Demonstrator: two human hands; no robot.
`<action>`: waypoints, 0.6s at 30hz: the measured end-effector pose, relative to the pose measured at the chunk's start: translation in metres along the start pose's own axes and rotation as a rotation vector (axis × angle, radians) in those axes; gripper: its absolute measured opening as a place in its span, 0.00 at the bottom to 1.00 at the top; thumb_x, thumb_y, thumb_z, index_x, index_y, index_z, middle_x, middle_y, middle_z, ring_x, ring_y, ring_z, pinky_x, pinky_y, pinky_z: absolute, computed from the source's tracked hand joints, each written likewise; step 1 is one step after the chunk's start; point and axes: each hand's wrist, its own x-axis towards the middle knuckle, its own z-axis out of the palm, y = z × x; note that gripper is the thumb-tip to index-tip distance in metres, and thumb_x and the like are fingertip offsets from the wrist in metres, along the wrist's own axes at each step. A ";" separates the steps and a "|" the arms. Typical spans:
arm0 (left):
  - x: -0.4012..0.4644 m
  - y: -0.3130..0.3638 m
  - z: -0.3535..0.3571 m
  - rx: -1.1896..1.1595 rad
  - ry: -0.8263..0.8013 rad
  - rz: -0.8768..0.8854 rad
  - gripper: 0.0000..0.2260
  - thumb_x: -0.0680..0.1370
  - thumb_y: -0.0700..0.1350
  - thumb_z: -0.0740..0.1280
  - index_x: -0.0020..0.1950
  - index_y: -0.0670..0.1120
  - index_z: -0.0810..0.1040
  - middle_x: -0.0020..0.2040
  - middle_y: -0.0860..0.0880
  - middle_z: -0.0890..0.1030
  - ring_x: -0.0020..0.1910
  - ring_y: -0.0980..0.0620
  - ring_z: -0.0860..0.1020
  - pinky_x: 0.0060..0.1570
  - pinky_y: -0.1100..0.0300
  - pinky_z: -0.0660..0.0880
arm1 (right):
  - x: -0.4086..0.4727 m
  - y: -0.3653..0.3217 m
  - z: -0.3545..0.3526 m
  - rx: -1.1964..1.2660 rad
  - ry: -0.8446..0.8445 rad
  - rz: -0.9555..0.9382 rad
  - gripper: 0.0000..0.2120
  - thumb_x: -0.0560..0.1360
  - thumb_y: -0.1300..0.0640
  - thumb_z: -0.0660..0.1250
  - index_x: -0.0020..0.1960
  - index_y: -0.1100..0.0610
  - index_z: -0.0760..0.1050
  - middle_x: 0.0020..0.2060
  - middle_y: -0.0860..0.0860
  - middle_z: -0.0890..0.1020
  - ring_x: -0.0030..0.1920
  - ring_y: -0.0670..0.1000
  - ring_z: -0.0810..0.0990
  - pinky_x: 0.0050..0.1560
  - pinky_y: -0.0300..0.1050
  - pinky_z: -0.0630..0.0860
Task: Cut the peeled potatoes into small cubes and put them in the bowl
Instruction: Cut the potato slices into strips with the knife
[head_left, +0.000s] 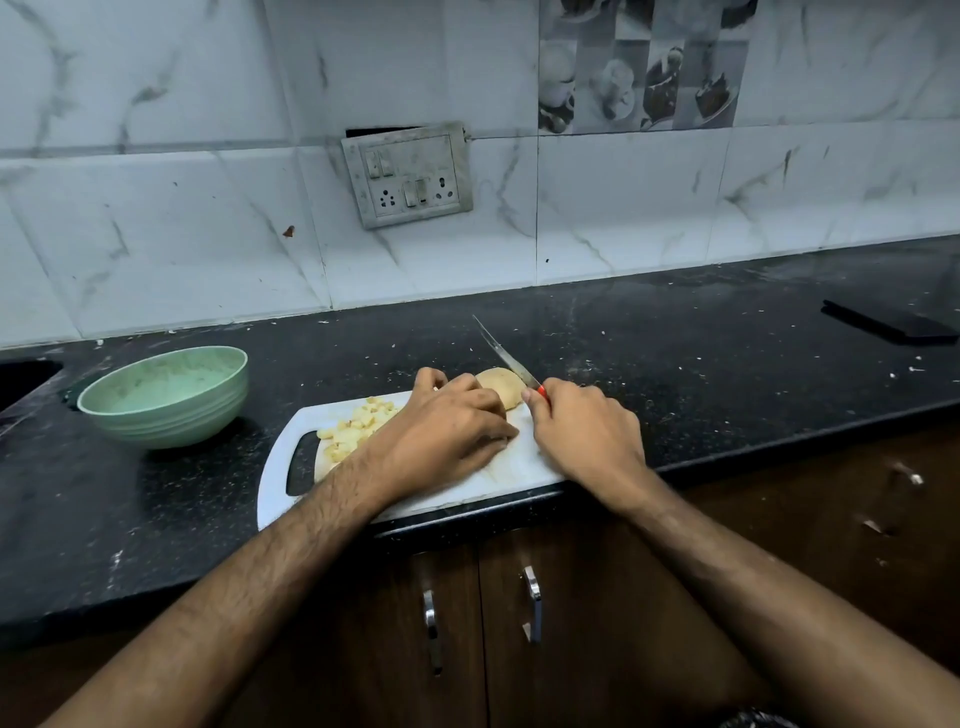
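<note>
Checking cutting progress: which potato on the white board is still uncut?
The whole peeled potato at the board's far edge, held under the left hand beside the knife blade; the pale yellow cubes near the handle slot are already diced.

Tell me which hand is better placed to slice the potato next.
Right hand: it already grips the knife over the potato. The left hand steadies the potato.

A pale peeled potato (501, 387) is seen on the far edge of the white cutting board (467, 483). Small yellow cubes (356, 426) are heaped at the board's left. A green ribbed bowl (166, 397) is set left of the board, upright.
</note>
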 end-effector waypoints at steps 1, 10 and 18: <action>-0.002 0.000 -0.001 0.011 0.028 0.009 0.15 0.81 0.56 0.57 0.54 0.58 0.84 0.48 0.60 0.80 0.48 0.53 0.75 0.49 0.49 0.64 | -0.002 -0.001 0.002 -0.027 0.030 -0.013 0.17 0.82 0.41 0.51 0.53 0.51 0.74 0.51 0.56 0.82 0.51 0.62 0.80 0.43 0.51 0.68; -0.036 -0.016 -0.016 0.087 0.149 -0.065 0.07 0.77 0.55 0.68 0.44 0.57 0.85 0.41 0.59 0.80 0.45 0.54 0.75 0.50 0.50 0.63 | -0.008 -0.002 0.006 -0.103 0.092 -0.079 0.17 0.83 0.42 0.51 0.54 0.51 0.73 0.45 0.54 0.82 0.45 0.60 0.81 0.38 0.48 0.66; -0.026 -0.019 -0.018 0.131 0.091 -0.324 0.01 0.76 0.53 0.72 0.46 0.57 0.83 0.45 0.58 0.78 0.48 0.53 0.74 0.51 0.51 0.57 | -0.008 -0.001 0.008 -0.110 0.095 -0.080 0.17 0.83 0.42 0.50 0.54 0.51 0.73 0.44 0.53 0.82 0.45 0.59 0.81 0.38 0.48 0.68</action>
